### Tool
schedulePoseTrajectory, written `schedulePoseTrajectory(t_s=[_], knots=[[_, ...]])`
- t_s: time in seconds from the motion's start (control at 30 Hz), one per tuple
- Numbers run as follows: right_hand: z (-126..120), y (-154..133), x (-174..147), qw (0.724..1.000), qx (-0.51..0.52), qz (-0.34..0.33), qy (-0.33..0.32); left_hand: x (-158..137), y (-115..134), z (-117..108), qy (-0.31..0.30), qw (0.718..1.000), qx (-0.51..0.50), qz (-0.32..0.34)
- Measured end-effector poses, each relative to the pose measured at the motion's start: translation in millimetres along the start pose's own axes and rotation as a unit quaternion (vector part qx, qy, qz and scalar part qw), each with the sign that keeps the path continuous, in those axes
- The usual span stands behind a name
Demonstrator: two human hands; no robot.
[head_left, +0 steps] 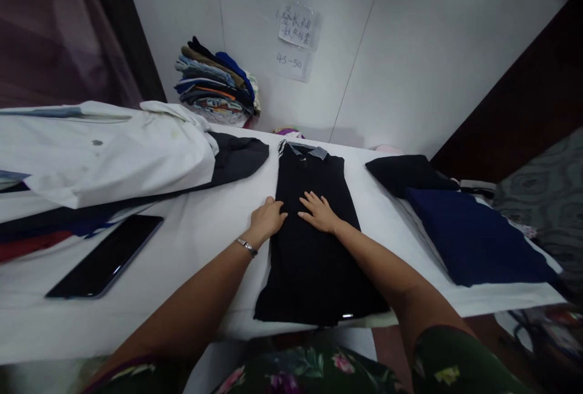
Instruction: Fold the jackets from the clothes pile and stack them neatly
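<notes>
A black collared shirt (pixel 314 272) lies in a long narrow shape on the white-covered table, its grey collar at the far end and its hem at the near edge. White stripes show at its upper left shoulder. My left hand (pixel 266 219), with a metal band on the wrist, has its fingers curled in a pinch on the shirt's left edge. Spread flat on the middle of the shirt is my right hand (pixel 320 213), fingers apart. The sleeves are not clearly visible.
A white garment (pixel 122 151) lies over dark clothes at left, near a black phone (pixel 107 257). Folded clothes are stacked (pixel 216 84) against the wall. Right of the shirt sit a navy folded garment (pixel 478 236) and a black one (pixel 405 172). Handwritten papers (pixel 298 27) hang on the wall.
</notes>
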State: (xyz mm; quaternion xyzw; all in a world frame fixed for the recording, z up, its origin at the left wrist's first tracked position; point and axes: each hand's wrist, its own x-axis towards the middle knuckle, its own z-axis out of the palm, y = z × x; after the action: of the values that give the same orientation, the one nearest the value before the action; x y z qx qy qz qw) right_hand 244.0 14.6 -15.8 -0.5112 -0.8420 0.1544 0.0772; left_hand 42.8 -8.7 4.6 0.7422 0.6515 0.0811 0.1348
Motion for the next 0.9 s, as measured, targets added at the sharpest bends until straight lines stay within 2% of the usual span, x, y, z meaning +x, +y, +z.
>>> schedulePoseTrajectory(t_s=[0.13,0.23,0.37,0.43,0.57,0.67,0.77,0.83,0.9], knots=[[-12.8,2.7,-13.2,0.995,0.093,0.021,0.041,-0.5,-0.1,-0.8,0.002,1.0,0.003,0.003],[-22.6,-6.7,-46.8,0.991,0.119,0.009,0.065,-1.0,0.7,-1.7,0.002,1.0,0.004,0.003],[-15.9,-34.7,-103.5,0.994,0.093,-0.063,-0.015,-2.1,2.1,-3.1,0.004,1.0,0.005,0.003],[-7.7,-46.3,-120.5,0.992,0.069,-0.085,-0.059,-2.7,2.7,-3.5,0.005,1.0,0.004,0.003],[1.3,-53.8,-126.1,0.992,0.053,-0.087,-0.075,-2.7,4.5,-3.7,0.008,1.0,0.001,-0.003],[-2.6,-51.6,-124.0,0.989,0.096,-0.093,-0.069,-2.8,4.7,-5.4,0.013,1.0,-0.011,-0.01],[-10.4,-42.8,-129.7,0.983,0.161,-0.086,0.0,-8.4,0.5,-9.0,0.021,0.999,-0.036,-0.015],[-13.4,-28.8,-137.8,0.978,0.178,-0.052,0.094,-17.9,-4.4,-11.0,0.024,0.996,-0.079,-0.015],[-12.3,-7.5,-147.3,0.968,0.172,0.01,0.182,-31.5,-9.1,-11.7,0.008,0.989,-0.149,-0.024]])
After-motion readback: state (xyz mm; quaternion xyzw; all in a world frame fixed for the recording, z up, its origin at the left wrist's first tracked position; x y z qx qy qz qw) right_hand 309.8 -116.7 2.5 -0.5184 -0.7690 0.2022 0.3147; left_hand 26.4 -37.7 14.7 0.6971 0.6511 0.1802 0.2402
